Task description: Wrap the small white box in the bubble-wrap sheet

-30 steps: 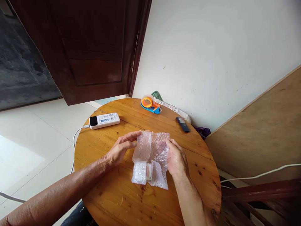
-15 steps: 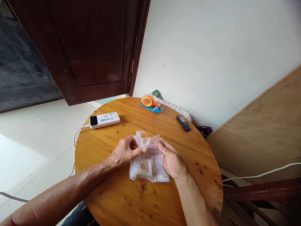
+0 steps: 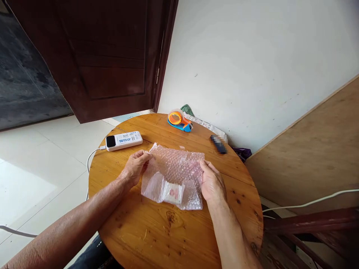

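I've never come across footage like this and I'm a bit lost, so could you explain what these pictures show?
No machine here: these are a person's two bare hands, seen by one camera worn on the head, looking forward and down. The left hand and right hand grip opposite sides of a clear, pinkish bubble-wrap sheet. On its near part sits a small pale block with red marking. The round brown wooden table also holds a white oblong device with a dark screen, an orange-and-blue tape dispenser and a dark, pixelated oblong object.
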### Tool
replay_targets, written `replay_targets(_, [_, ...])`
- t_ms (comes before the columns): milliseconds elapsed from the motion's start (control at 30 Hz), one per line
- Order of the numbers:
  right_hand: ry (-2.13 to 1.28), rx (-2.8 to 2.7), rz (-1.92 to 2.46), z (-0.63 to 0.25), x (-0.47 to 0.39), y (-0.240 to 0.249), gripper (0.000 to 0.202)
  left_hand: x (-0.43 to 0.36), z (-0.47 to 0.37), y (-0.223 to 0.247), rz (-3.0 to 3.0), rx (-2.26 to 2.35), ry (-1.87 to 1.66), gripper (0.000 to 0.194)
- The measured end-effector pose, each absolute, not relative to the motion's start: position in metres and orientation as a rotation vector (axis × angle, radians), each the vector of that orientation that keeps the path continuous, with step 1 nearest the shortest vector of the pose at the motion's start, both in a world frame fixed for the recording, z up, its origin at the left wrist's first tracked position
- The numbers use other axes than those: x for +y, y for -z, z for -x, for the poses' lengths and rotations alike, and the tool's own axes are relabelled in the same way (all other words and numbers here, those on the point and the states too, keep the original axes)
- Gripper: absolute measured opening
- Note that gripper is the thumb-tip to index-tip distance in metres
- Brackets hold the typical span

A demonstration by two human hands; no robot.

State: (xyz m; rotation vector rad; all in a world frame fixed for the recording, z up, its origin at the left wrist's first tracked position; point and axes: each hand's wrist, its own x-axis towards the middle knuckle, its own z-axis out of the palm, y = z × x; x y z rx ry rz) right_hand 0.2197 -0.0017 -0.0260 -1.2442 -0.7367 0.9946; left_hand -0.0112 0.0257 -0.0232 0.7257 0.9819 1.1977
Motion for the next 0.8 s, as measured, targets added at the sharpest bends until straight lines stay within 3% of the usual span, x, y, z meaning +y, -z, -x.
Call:
replay_targets(333, [-0.755,-0.802,1.323,-0.225,0.006,0.040,0.034,0.026,0.011,0.023,-0.918,1.134,-1.312,0.037])
replay_targets(433, [-0.684,-0.855,1.383,-0.226,0.007,0.041,0.041,0.017,0.014,0.019,-1.283,1.238,-1.451,0.032])
replay_targets(567, [-0.662,-0.898,1.456,-0.227,0.009,0.044,0.052,0.003,0.014,0.016,-1.886,1.129,-1.300,0.029])
replay_targets(733, [-0.521,-1.143,1.651,-0.230,0.011,0.049,0.052,0.005,0.016,0.025,-2.079,0.972,-0.921,0.081])
replay_targets(800, [-0.459,-1.250,1.711,-0.231,0.010,0.050,0.052,0.008,0.018,0.028,-2.059,0.983,-0.826,0.091])
